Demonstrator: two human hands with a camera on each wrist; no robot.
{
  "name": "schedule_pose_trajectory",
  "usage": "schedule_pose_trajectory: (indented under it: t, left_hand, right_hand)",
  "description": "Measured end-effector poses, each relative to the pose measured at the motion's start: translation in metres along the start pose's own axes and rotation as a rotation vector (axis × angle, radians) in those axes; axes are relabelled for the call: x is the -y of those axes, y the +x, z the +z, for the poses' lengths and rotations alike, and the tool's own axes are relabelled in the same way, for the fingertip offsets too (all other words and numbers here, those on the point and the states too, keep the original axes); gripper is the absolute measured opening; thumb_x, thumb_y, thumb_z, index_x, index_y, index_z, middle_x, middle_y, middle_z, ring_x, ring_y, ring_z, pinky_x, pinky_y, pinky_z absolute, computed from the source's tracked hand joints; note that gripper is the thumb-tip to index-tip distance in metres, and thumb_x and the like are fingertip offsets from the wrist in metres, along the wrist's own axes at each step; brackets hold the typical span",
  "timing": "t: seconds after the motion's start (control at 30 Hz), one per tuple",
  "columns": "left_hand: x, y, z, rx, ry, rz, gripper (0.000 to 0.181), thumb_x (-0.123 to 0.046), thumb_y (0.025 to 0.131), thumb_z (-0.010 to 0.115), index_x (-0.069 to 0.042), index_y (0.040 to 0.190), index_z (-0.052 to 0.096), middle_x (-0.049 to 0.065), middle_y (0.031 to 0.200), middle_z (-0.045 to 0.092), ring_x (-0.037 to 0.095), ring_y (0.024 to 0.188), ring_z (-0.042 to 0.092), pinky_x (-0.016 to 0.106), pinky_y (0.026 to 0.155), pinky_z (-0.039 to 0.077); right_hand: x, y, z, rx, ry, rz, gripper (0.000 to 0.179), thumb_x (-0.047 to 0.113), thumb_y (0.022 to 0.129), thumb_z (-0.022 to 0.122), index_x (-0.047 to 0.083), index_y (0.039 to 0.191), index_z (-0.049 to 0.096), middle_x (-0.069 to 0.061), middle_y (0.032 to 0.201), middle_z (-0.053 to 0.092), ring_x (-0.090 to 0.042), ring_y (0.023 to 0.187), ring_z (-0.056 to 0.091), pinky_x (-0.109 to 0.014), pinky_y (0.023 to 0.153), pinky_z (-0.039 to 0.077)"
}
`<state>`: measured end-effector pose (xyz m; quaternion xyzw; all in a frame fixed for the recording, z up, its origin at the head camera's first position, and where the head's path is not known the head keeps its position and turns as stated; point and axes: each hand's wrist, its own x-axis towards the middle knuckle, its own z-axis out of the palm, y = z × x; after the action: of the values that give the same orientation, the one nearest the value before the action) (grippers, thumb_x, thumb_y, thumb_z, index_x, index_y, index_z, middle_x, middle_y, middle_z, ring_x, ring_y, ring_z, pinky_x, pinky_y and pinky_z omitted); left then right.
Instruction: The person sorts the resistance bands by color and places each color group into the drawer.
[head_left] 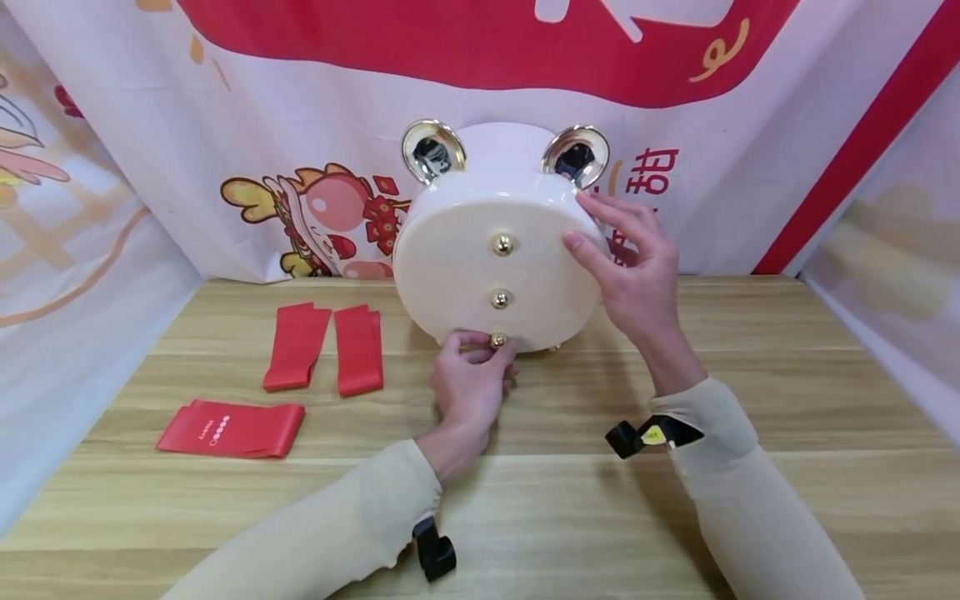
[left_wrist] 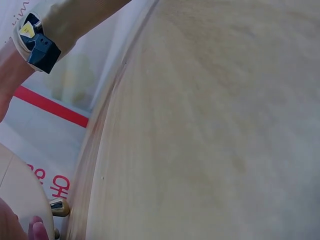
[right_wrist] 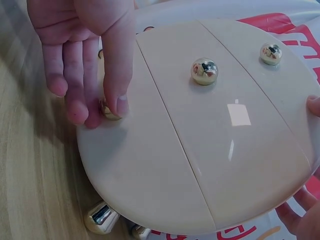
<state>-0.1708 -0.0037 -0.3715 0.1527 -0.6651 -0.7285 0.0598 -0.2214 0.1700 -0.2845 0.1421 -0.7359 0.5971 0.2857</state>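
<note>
A cream-white rounded jewelry box (head_left: pixel 450 267) stands on the table, its front facing me. Two seams (right_wrist: pixel 172 117) divide that front into three drawers, each with a round gold knob. My left hand (head_left: pixel 471 383) pinches the lowest knob (head_left: pixel 498 340) between thumb and fingers; in the right wrist view they partly cover it. The middle knob (head_left: pixel 500 298) and top knob (head_left: pixel 502 244) are untouched. At the box's upper right side, my right hand (head_left: pixel 641 271) grips the edge, thumb on the front and fingers over the side. All drawer fronts look flush.
Gold ear-like rings (head_left: pixel 433 152) top the box, and gold feet (right_wrist: pixel 101 218) support it. Several folded red bands (head_left: pixel 232 429) lie on the wooden table (head_left: pixel 570 533) to the left. A printed cloth (head_left: pixel 337 108) hangs close behind the box.
</note>
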Motion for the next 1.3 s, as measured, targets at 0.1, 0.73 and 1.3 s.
schedule_pose_trajectory:
  t: [0.1, 0.73, 1.3]
  left_hand:
    - [0.0001, 0.0002, 0.0022, -0.023, 0.001, 0.018, 0.027, -0.01, 0.091, 0.083, -0.006, 0.109, 0.064, 0.015, 0.093, 0.079, 0.02, 0.067, 0.075, 0.031, 0.059, 0.062]
    - [0.0043, -0.0009, 0.0045, -0.075, 0.043, 0.083, 0.022, -0.01, 0.088, 0.085, -0.007, 0.103, 0.069, 0.01, 0.091, 0.08, 0.026, 0.076, 0.079, 0.029, 0.063, 0.062]
    - [0.0057, -0.0014, 0.0033, -0.084, 0.051, 0.089, 0.023, -0.014, 0.087, 0.087, -0.009, 0.102, 0.069, 0.01, 0.09, 0.08, 0.027, 0.075, 0.08, 0.021, 0.058, 0.056]
  right_hand:
    - [0.0003, -0.0002, -0.0004, 0.004, -0.012, -0.003, 0.04, 0.019, 0.094, 0.082, 0.025, 0.133, 0.076, -0.001, 0.14, 0.064, -0.014, 0.123, 0.057, -0.017, 0.082, 0.058]
    - [-0.0007, -0.0001, -0.0031, 0.008, -0.044, -0.007, 0.04, 0.021, 0.095, 0.081, 0.026, 0.134, 0.075, -0.001, 0.139, 0.064, -0.013, 0.123, 0.056, -0.016, 0.082, 0.058]
    - [0.0011, -0.0002, -0.0013, 0.005, -0.016, -0.009, 0.04, 0.019, 0.094, 0.082, 0.024, 0.133, 0.076, -0.001, 0.138, 0.064, -0.015, 0.123, 0.058, -0.017, 0.086, 0.06]
